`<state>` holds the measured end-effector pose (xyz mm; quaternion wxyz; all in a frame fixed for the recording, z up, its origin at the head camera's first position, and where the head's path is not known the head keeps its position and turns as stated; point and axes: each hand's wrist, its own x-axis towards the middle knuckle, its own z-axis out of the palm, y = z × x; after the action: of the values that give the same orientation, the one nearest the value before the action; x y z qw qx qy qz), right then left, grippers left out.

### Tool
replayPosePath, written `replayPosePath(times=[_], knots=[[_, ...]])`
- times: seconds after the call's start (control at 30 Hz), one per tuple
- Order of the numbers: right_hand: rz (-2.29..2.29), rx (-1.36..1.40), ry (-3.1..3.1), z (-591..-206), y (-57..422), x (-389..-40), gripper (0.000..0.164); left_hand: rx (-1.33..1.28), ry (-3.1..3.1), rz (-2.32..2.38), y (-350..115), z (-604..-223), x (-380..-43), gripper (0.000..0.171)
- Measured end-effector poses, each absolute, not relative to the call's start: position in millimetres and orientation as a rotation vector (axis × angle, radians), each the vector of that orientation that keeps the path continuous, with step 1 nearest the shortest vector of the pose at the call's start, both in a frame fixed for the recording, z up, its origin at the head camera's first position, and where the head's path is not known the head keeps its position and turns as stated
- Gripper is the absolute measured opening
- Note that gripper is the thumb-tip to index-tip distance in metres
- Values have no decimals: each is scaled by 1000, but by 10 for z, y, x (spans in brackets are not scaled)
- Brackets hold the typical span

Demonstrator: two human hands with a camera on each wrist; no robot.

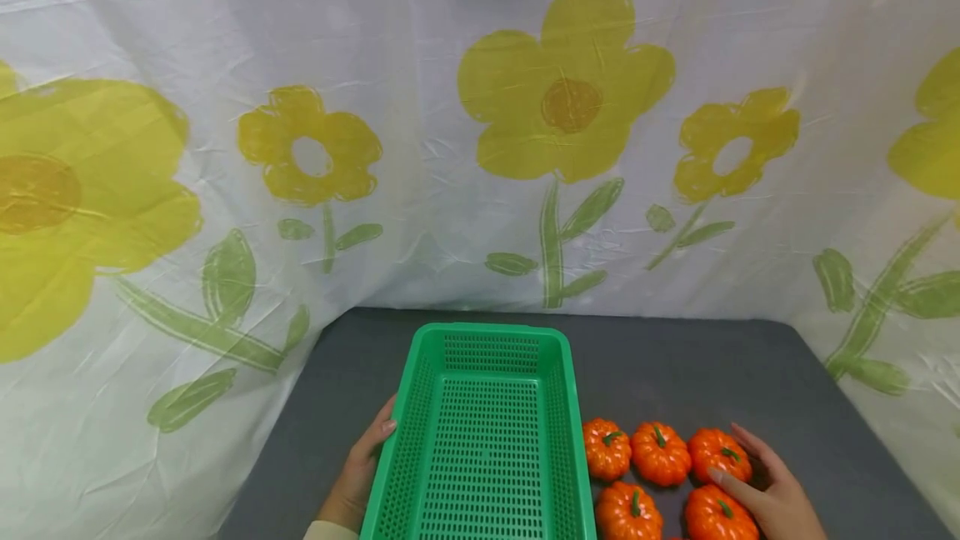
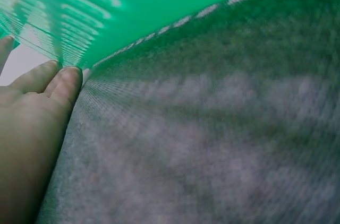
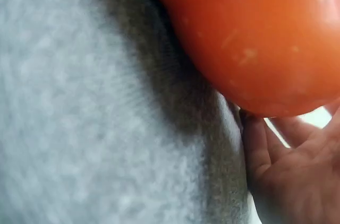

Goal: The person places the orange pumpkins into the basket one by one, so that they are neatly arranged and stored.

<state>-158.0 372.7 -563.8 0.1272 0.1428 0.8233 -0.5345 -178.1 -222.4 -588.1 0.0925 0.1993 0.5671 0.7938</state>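
A green plastic basket [image 1: 483, 457] with slotted walls and floor lies on the dark table, nothing inside it. My left hand [image 1: 362, 467] holds its left rim, thumb on top; in the left wrist view the fingers [image 2: 66, 83] lie against the basket's outer wall [image 2: 127, 17]. To the right of the basket sit several shiny orange pumpkins with green stems. My right hand [image 1: 772, 486] holds the back right pumpkin [image 1: 718, 452], thumb on its near side and fingers around the far side. An orange pumpkin [image 3: 265, 38] fills the upper right of the right wrist view, fingers [image 3: 257, 147] beyond it.
More pumpkins stand close together: one by the basket's wall [image 1: 606, 450], a middle one [image 1: 660, 455], and two nearer ones, left [image 1: 628, 513] and right [image 1: 718, 517]. A white curtain [image 1: 420, 148] with yellow flowers hangs behind the grey table [image 1: 675, 365].
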Motion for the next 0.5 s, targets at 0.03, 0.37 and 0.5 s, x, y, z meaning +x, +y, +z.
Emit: replayPosePath(times=[0.03,0.37,0.5], knots=[[-1547,406,2397,-5639,3724,-1599,107,623,1702,2345,-2233,-5879,-1792,66],[-1540,407,2382,-5661,3723,-1642,107,584,1625,2372,-2235,-5853,-1752,64],[-1556,427,2381,-5652,3721,-1626,108,477,1512,2403,-2208,-5830,-1712,64]])
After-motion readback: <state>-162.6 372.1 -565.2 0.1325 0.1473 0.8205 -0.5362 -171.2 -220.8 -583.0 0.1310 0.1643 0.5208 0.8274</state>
